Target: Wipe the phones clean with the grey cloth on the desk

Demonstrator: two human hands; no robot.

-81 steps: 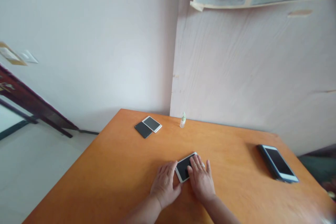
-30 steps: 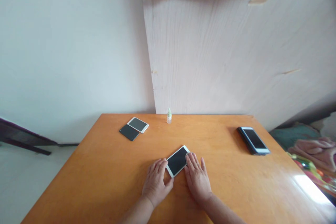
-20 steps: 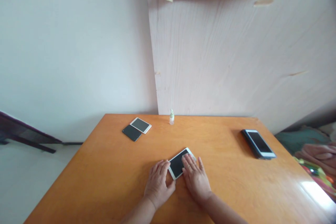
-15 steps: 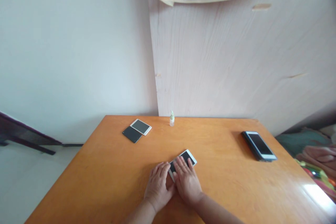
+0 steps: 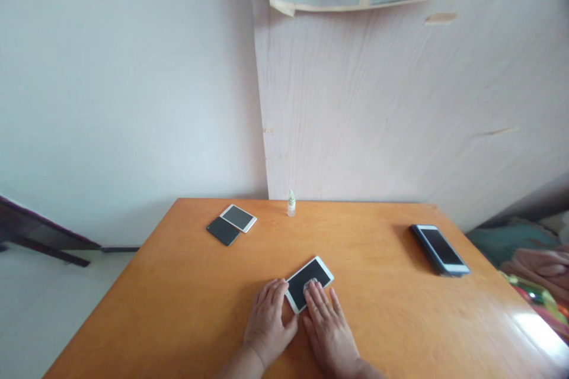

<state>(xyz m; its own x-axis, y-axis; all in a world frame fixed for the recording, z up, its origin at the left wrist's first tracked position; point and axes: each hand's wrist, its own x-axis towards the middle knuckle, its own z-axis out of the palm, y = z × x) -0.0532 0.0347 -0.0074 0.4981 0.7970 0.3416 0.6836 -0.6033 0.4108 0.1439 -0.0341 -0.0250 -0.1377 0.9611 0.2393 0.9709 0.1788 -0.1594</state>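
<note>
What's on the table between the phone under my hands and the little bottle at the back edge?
Nothing: in the head view only bare orange table separates the white phone from the small bottle.

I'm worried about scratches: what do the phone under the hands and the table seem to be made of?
Phone: dark glossy front, likely glass, in a white frame that could be plastic or painted metal. Table: orange-brown, smooth and shiny, with window glare at the right, probably varnished wood or laminate.
</note>
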